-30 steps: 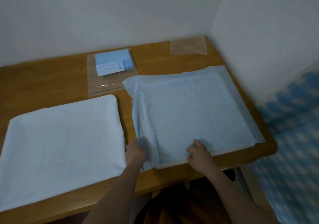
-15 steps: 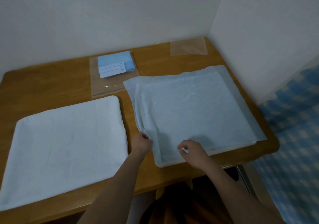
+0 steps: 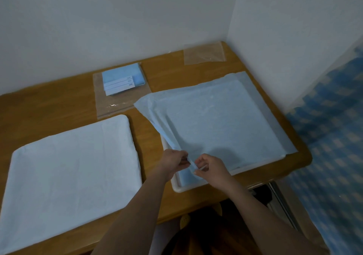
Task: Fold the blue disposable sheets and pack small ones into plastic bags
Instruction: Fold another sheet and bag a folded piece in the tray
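Observation:
A stack of pale blue disposable sheets [image 3: 222, 125] lies on the right half of the wooden table [image 3: 59, 105]. The near-left corner of the top sheet is lifted off the stack. My left hand [image 3: 173, 161] and my right hand [image 3: 209, 167] both pinch that corner, close together, a little above the stack's near-left corner. A second, whiter pile of sheets [image 3: 66, 172] covers the table's left half. Small folded blue sheets with white labels [image 3: 122, 78] rest on a clear plastic bag [image 3: 110, 105] at the back. Another clear plastic bag [image 3: 204, 53] lies flat in the far right corner.
White walls close the table off at the back and right. A blue-and-white checked floor [image 3: 337, 136] shows to the right of the table. The table's near edge runs just below my forearms, with a dark gap under it.
Both hands have come together and risen from the stack's near edge, pulling the top sheet's near-left corner up. The sheet's left edge now peels away from the pile.

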Available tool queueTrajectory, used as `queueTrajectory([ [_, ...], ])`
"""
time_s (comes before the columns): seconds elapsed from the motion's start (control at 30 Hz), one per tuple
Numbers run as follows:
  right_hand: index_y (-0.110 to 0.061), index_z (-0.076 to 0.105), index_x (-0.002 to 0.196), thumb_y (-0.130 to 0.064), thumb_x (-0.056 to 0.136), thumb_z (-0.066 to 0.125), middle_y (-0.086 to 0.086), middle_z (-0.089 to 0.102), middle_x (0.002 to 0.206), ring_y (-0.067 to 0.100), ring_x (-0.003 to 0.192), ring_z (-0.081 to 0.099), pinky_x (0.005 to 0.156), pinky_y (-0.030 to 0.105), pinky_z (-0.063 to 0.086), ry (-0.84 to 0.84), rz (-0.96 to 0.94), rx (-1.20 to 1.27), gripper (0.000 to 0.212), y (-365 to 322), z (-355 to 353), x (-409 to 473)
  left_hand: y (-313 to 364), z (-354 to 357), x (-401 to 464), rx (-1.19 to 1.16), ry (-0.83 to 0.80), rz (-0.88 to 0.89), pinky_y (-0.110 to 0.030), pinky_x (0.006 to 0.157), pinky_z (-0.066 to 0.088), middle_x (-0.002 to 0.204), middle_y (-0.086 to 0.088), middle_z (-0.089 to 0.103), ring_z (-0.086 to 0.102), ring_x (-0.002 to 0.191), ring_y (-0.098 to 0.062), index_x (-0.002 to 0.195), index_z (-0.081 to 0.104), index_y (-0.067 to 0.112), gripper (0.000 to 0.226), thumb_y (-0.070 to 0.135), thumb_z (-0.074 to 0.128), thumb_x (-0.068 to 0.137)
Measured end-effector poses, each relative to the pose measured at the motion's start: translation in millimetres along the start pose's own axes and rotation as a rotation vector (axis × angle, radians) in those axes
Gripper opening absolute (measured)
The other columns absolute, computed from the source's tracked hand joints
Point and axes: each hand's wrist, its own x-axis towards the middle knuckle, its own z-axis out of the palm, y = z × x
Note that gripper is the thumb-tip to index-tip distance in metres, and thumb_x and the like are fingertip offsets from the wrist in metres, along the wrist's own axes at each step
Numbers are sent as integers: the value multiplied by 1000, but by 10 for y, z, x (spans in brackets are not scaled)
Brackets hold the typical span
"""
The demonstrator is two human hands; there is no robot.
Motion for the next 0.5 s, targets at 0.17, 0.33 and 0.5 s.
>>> queueTrajectory([
  [0.17,-27,57,71,-4,88,63,-5,63,78,12,76,61,59,7,42,62,-6,-59,29,179,-73,56,33,146,43,69,17,-2,-31,77,59,105,-13,63,65,83,-24,113,63,5,23,16,61,93],
  [0.33,-24,72,98,-2,94,52,-3,63,109,6,85,58,61,5,40,-9,43,-118,29,378,-288,183,152,250,175,114,147,46,-31,78,55,95,-3,58,60,83,-20,138,46,8,49,17,61,92],
  [0.5,-18,71,112,-2,94,49,4,62,116,16,88,60,73,21,52,-38,83,-200,32,527,-552,275,373,316,352,102,235,87,-37,86,52,111,-11,56,58,92,-25,145,37,4,59,16,62,92],
])
